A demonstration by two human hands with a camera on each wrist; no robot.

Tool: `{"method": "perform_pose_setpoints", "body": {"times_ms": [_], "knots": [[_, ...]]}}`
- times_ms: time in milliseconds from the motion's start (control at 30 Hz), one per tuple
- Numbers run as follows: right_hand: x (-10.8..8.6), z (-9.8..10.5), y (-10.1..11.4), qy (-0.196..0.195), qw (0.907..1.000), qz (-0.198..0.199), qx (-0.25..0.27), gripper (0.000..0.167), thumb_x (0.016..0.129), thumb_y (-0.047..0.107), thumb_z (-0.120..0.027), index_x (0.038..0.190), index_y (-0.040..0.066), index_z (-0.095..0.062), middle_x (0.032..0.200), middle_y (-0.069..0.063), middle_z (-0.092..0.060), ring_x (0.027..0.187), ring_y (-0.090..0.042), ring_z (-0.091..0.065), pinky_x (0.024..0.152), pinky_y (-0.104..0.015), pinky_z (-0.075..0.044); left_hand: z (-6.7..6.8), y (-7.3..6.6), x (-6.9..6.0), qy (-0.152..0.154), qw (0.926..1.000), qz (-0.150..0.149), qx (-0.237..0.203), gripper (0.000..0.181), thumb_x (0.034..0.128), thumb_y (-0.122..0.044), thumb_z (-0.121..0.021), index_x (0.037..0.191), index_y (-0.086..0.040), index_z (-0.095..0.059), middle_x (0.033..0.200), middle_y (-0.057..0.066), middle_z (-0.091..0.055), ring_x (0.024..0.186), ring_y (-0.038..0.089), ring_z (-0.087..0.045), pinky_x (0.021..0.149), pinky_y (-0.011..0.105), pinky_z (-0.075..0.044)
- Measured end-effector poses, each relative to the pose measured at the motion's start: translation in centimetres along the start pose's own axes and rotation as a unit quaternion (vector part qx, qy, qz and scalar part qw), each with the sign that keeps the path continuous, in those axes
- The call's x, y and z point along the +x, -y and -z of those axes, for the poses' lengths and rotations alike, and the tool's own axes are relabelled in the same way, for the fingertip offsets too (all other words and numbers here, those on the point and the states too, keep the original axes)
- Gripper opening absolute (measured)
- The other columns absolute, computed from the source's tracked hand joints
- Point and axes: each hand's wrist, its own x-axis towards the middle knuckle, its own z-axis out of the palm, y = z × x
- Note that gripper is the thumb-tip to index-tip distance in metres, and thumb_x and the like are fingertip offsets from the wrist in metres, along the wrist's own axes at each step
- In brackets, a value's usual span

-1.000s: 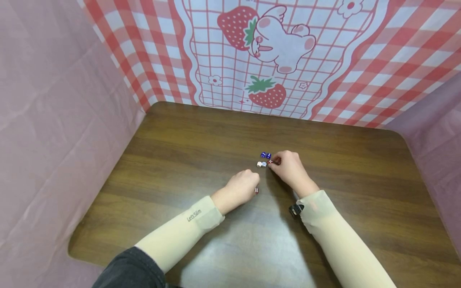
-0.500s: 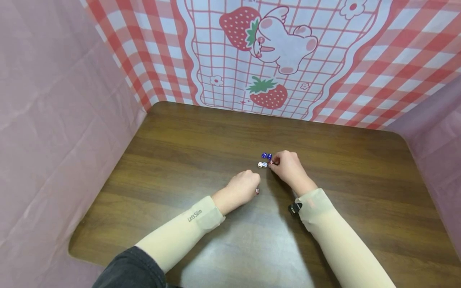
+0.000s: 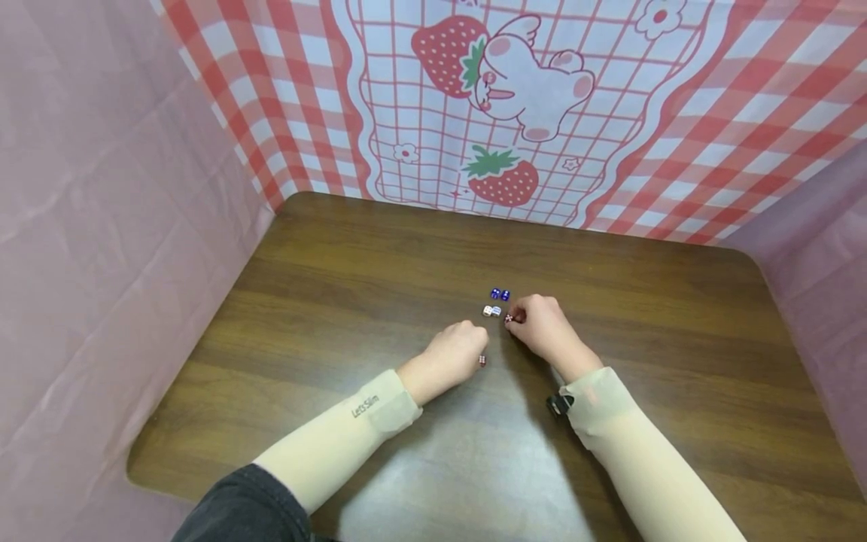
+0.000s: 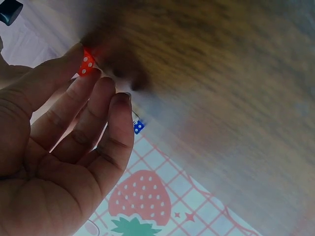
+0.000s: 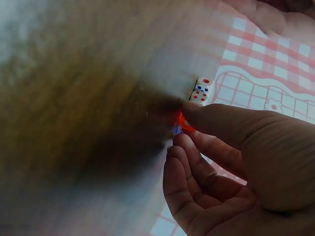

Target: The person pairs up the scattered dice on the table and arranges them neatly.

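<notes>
Near the middle of the table, my left hand (image 3: 448, 354) pinches a red die with white dots (image 4: 86, 65) between thumb and index finger; the other fingers curve loosely below. To its right and slightly farther off, my right hand (image 3: 545, 327) grips another red die (image 3: 509, 318) at its fingertips, and this die is partly covered by the thumb in the right wrist view. Just left of that die, two white dice (image 3: 488, 311) lie side by side. Behind them sit two blue dice (image 3: 495, 293), also in a short row.
A brown wood-grain table (image 3: 325, 278) with rounded corners carries everything. At its back hangs a red-and-white checked cloth (image 3: 311, 90) with strawberry prints. Pink cloth walls (image 3: 101, 226) stand on the left and right. A black device (image 3: 559, 405) sits at the right wrist.
My right hand has drawn slightly toward me with its red die, leaving a small gap from the white dice. My left hand keeps its place.
</notes>
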Motion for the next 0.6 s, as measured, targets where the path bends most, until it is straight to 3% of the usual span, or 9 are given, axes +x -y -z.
{"method": "perform_pose_setpoints", "body": {"times_ms": [600], "knots": [[-2.2, -0.8, 0.6, 0.011, 0.9992, 0.036, 0.009, 0.005, 0.08, 0.002, -0.078, 0.083, 0.004, -0.074, 0.072, 0.002, -0.064, 0.069, -0.017, -0.06, 0.068, -0.04, -0.052, 0.1, 0.0, -0.1, 0.002, 1.0, 0.007, -0.001, 0.01, 0.0837, -0.014, -0.081, 0.081, -0.011, -0.071, 0.086, 0.009, -0.069, 0.076, 0.025, -0.067, 0.065, 0.04, -0.057]]}}
